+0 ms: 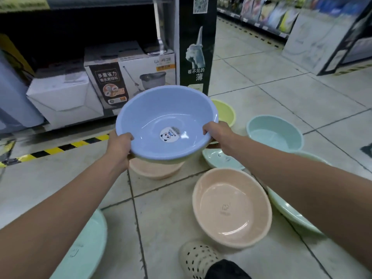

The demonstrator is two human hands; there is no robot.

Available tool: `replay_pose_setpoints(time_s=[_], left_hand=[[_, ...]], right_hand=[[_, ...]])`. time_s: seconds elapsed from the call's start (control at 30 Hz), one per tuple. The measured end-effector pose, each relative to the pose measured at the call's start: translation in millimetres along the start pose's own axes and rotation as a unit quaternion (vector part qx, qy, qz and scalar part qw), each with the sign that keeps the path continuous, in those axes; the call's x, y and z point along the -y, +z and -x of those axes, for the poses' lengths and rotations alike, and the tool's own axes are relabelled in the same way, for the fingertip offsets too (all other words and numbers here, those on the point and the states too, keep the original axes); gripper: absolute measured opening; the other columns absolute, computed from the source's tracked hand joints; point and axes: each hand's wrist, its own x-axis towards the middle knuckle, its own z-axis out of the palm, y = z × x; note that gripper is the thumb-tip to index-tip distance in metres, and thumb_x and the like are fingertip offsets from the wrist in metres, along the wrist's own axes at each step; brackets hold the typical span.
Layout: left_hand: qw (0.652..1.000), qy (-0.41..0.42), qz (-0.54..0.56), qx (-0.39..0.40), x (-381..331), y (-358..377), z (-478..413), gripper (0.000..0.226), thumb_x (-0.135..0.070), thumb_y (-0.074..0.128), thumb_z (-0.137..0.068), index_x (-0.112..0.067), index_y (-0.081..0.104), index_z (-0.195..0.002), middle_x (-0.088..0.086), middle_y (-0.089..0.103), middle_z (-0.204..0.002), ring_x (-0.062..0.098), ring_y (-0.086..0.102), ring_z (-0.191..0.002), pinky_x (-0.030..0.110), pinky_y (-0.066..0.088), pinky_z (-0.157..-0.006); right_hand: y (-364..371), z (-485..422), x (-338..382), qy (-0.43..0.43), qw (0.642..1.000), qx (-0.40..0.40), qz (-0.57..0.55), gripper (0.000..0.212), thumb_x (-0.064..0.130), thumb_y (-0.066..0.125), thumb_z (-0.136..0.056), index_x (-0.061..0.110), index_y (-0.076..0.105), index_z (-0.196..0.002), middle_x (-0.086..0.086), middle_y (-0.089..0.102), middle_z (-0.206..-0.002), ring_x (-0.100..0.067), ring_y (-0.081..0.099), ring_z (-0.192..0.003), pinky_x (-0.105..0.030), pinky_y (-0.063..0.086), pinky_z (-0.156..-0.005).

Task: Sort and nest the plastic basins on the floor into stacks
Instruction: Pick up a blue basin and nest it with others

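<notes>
Round light-blue plastic basin (167, 121) was held in the air, mouth up and tipped toward the wearer, with a panda sticker (168, 135) on its inside bottom.

Left hand (118, 146) gripped the near-left rim and right hand (217, 133) the near-right rim. The fingers (208, 129) of both hands were curled over the rim lip, holding the basin between them.

A pale green edge showed under the blue basin; could not tell whether a 2nd basin was nested there.

Relative to the blue basin:
- Directly below: 1 peach plastic basin (155, 172) on the tiled floor (261, 81), partly hidden.
- Below-right: 1 open peach basin (231, 206).
- Behind: 1 yellow-green basin (225, 112).
- Right: 1 pale teal basin (275, 133).

Judgement: thin-walled and light, glossy and probably slippery. The wall would likely flex if held from 1 side. The best hold looked to be the rolled rim at 2 opposite points.
</notes>
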Motion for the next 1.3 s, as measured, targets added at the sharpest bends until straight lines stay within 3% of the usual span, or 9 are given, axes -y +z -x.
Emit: replay_pose_setpoints(time_s=[0.1, 0.3, 0.43, 0.63, 0.73, 0.83, 0.97, 1.17, 1.3], left_hand=[[1.000, 0.004, -0.012, 0.003, 12, 57, -29, 0.045, -0.003, 0.048, -0.088, -0.018, 0.047, -0.131, 0.005, 0.061, -0.112, 0.023, 0.060, -0.082, 0.032, 0.051, -0.061], [0.998, -0.013, -0.036, 0.050, 39, 184, -121, 0.029, -0.006, 0.053, -0.087, -0.011, 0.057, -0.114, 0.010, 0.066, -0.103, 0.023, 0.062, -0.074, 0.031, 0.052, -0.064], [0.995, -0.011, -0.062, 0.078, 44, 250, -186, 0.040, -0.012, 0.055, -0.081, -0.009, 0.057, -0.120, 0.010, 0.070, -0.108, 0.026, 0.065, -0.080, 0.032, 0.053, -0.067], [0.989, -0.022, -0.107, 0.096, 62, 323, -269, 0.034, -0.016, 0.057, -0.078, -0.020, 0.059, -0.111, 0.007, 0.071, -0.108, 0.032, 0.070, -0.097, 0.049, 0.058, -0.089], [0.988, -0.031, -0.126, 0.087, 82, 349, -296, 0.051, -0.024, 0.057, -0.070, -0.019, 0.059, -0.120, 0.006, 0.070, -0.115, 0.030, 0.068, -0.103, 0.048, 0.056, -0.094], [0.981, -0.033, -0.167, 0.093, 100, 368, -303, 0.049, -0.022, 0.058, -0.079, -0.015, 0.058, -0.127, 0.006, 0.067, -0.119, 0.029, 0.064, -0.105, 0.045, 0.054, -0.097], [0.978, -0.019, -0.195, 0.068, 115, 379, -311, 0.037, -0.015, 0.055, -0.089, -0.013, 0.058, -0.126, 0.009, 0.065, -0.120, 0.031, 0.061, -0.108, 0.043, 0.052, -0.098], [0.974, -0.046, -0.211, 0.064, 145, 370, -320, 0.031, -0.012, 0.050, -0.089, -0.017, 0.056, -0.119, 0.005, 0.065, -0.115, 0.029, 0.062, -0.108, 0.044, 0.052, -0.099], [0.974, -0.042, -0.211, 0.069, 169, 365, -336, 0.061, -0.026, 0.046, -0.071, -0.012, 0.055, -0.129, 0.008, 0.068, -0.122, 0.031, 0.064, -0.110, 0.049, 0.054, -0.097]], right_hand=[[-30, -51, -13, 0.014, 0.999, -0.039, -0.005, 0.019, 0.009, 0.055, -0.075, 0.010, 0.059, -0.093, -0.009, 0.063, -0.088, -0.026, 0.059, -0.076, -0.041, 0.059, -0.081], [-89, -181, -28, 0.020, 0.994, -0.101, -0.027, 0.012, 0.003, 0.055, -0.078, 0.013, 0.056, -0.084, -0.007, 0.061, -0.086, -0.023, 0.057, -0.071, -0.034, 0.054, -0.070], [-110, -273, -16, 0.009, 0.992, -0.125, -0.027, 0.013, 0.000, 0.056, -0.079, 0.013, 0.055, -0.079, -0.007, 0.059, -0.081, -0.022, 0.054, -0.067, -0.035, 0.053, -0.066], [-131, -379, -12, 0.016, 0.994, -0.107, -0.025, 0.023, 0.001, 0.054, -0.079, 0.010, 0.058, -0.100, -0.004, 0.062, -0.091, -0.020, 0.059, -0.076, -0.032, 0.056, -0.066], [-138, -415, -25, 0.030, 0.992, -0.120, -0.006, 0.030, 0.004, 0.055, -0.078, 0.010, 0.057, -0.107, -0.005, 0.061, -0.098, -0.023, 0.055, -0.085, -0.036, 0.052, -0.079], [-146, -437, -46, 0.054, 0.989, -0.135, -0.003, 0.024, 0.004, 0.055, -0.082, 0.010, 0.053, -0.105, -0.001, 0.053, -0.086, -0.019, 0.047, -0.077, -0.028, 0.039, -0.067], [-144, -459, -77, 0.095, 0.988, -0.121, -0.026, 0.032, 0.005, 0.054, -0.080, 0.014, 0.055, -0.110, -0.003, 0.058, -0.104, -0.022, 0.051, -0.088, -0.034, 0.046, -0.078], [-124, -468, -112, 0.131, 0.985, -0.096, -0.056, 0.035, 0.001, 0.049, -0.079, 0.012, 0.053, -0.113, -0.009, 0.060, -0.097, -0.028, 0.056, -0.080, -0.035, 0.054, -0.062], [-118, -470, -117, 0.130, 0.983, -0.114, -0.063, 0.022, -0.001, 0.048, -0.081, 0.012, 0.052, -0.097, -0.011, 0.058, -0.094, -0.031, 0.057, -0.078, -0.038, 0.055, -0.061]])
